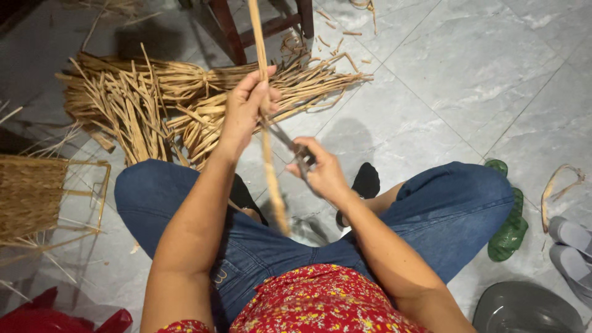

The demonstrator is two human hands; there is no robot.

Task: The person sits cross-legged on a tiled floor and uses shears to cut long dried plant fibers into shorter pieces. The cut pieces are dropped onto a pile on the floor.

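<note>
Bundles of dried straw [154, 105] are heaped on the grey tiled floor [468, 80] beside wooden chair legs [231, 31]. A woven basket [28, 194] is seen at one side, a green sandal [509, 231] and grey shoes [570, 243] at the other

- The left hand [246, 111] grips a long dried stalk [266, 123], held nearly upright.
- The right hand [320, 172] holds scissors [290, 145], blades touching the stalk.
- A stalk bundle [160, 105] lies on the tiled floor [468, 80] ahead.
- A woven basket [31, 197] sits left; a green sandal [509, 228] lies right.
</note>
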